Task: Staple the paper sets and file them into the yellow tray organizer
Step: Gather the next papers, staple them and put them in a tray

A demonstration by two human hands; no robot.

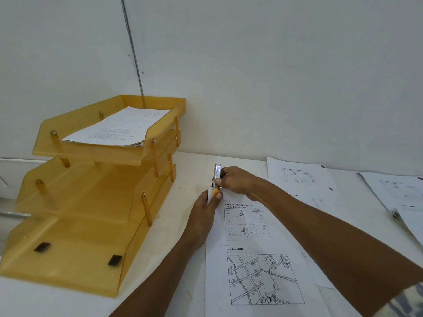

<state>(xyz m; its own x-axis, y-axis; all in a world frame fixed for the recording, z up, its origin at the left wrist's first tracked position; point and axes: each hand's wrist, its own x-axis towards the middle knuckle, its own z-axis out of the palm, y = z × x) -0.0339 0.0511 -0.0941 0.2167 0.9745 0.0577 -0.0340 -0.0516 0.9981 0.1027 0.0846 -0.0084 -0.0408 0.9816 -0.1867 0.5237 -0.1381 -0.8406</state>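
A paper set (258,261) printed with text boxes and a street map lies on the white table in front of me. My left hand (202,218) pinches its top left corner and lifts that corner a little. My right hand (238,182) grips a silver stapler (217,177) with a yellow part, held upright and clamped over that same corner. The yellow tray organizer (75,227) with three tiers stands at the left. Its top tier holds a stack of papers (119,128); the two lower tiers show no paper.
More printed sheets (302,179) lie at the back right, and another pile (402,197) reaches the right edge. A dark small object (397,216) rests among those sheets. The white wall (251,76) stands close behind the table.
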